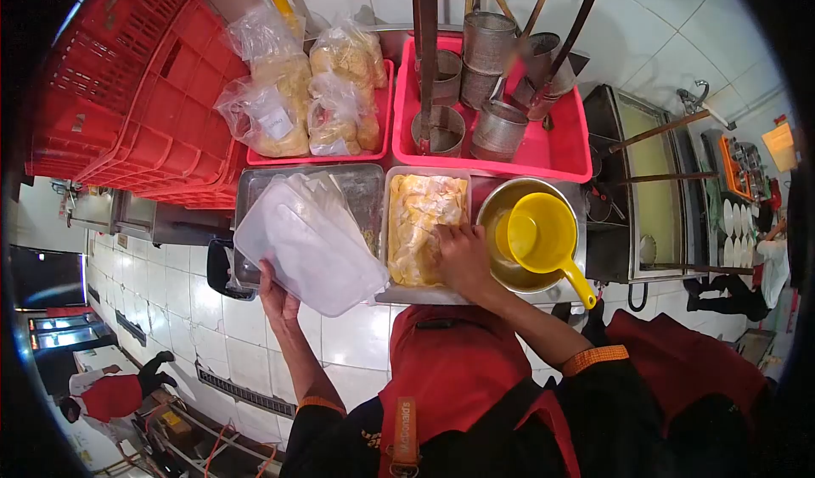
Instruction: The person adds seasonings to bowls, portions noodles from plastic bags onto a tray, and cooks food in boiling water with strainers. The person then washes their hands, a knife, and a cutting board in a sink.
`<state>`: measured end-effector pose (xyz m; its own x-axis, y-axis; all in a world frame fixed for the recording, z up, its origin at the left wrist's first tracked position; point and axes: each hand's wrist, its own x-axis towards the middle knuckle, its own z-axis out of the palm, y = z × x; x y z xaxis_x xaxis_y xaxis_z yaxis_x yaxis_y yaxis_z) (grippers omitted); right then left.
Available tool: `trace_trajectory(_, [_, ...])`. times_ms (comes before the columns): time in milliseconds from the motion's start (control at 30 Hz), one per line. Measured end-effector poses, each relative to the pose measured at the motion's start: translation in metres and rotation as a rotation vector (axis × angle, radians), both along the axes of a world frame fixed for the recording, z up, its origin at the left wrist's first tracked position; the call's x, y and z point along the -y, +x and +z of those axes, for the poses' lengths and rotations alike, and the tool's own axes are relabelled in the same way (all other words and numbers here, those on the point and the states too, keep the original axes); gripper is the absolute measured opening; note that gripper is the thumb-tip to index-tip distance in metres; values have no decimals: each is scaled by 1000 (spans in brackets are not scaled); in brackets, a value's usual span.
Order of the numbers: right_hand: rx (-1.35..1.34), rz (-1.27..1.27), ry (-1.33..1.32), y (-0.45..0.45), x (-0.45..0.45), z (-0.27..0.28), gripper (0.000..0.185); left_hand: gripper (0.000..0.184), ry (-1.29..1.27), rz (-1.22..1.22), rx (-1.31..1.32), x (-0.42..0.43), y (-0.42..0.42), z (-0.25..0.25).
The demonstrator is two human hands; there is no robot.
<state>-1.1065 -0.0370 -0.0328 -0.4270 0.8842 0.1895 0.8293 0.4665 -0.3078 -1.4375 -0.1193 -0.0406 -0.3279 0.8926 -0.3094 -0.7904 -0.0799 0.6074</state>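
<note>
Left of tub [429, 171], left hand [282, 298] holds lid [306, 240], which may drop if pinch loosens; right hand [465, 260] on food [413, 232], grip unclear.

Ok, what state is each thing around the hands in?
Translucent white rectangular plastic lid: off, tilted, held by the left hand.
Rectangular plastic container: open, filled with yellow food, touched by the right hand.
Steel bowl: uncovered, contents unclear.
Yellow plastic dipper: mouth up, handle across the bowl's rim.
Clear plastic bags: filled, closures unclear.
Long-handled metal cylinders: standing in a pink plastic tub.
Red plastic crates: stacked.
</note>
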Motion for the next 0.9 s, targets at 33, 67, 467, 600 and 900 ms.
trace_trajectory(33, [-7,14,-36,0,0,1,24,48,0,7,3,-1,0,0])
trace_trajectory(67, [-7,13,-34,1,0,0,24,48,1,6,3,-3,0,1])
trace_trajectory(467, [-314,-42,-235,18,-6,31,16,51,91,-107,63,-7,10,10])
trace_trajectory(600, [-604,-82,-520,39,-25,40,19,59,69,-168,89,-36,45,14])
trace_trajectory(900, [-1170,-483,-568,137,-19,106,15,38,-289,-430,-138,-83,112,-22])
